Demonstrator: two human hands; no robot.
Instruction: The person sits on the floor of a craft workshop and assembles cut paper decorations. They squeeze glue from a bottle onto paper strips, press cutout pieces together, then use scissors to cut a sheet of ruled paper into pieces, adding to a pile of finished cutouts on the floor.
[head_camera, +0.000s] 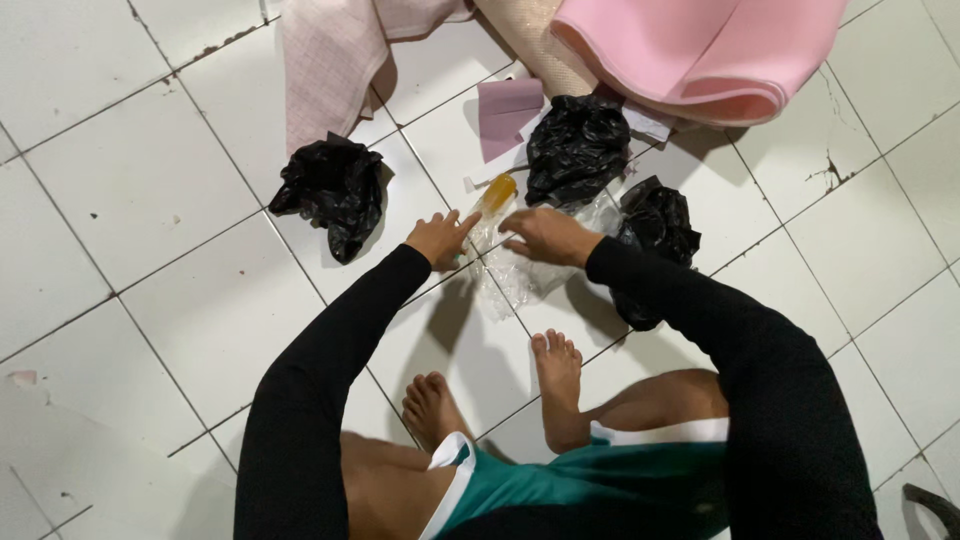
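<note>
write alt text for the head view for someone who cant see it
Seen from above, a squatting person in black sleeves has their left hand and right hand on a clear plastic bag beside a small yellow tube on a white tiled floor. Three crumpled black bags and pink foam sheets lie beyond.

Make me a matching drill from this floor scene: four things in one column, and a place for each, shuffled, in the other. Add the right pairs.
Things
1. left hand
2. right hand
3. pink foam sheet
4. lone black bag

Places
A. folded, at the top right of the view
B. on the clear plastic bag
C. on the tiles left of both hands
D. fingers stretched toward the small yellow tube

Pairs: 1-D, 2-B, 3-A, 4-C
</note>
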